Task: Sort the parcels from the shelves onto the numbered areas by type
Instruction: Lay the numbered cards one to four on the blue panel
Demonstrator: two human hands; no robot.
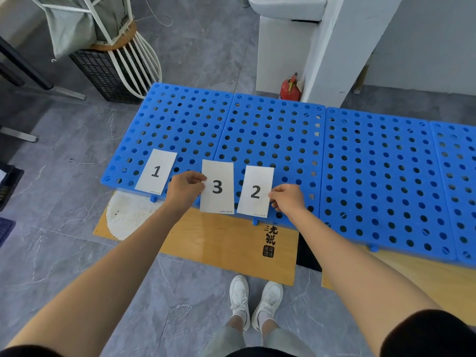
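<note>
Blue perforated panels (283, 140) sit edge to edge on grey tile floor (64, 202), w/ flat cardboard (231, 243) under the near side. Card "1" (156, 171) lies at the left panel's near corner. Card "3" (217, 188) and card "2" (255, 191) overhang the near edge; unclear if resting.

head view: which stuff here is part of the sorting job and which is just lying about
Job: card 1, card 3 in the left hand, card 2 in the right hand, blue perforated panels.
Lying about: fire extinguisher, black crate, wooden board.
</note>
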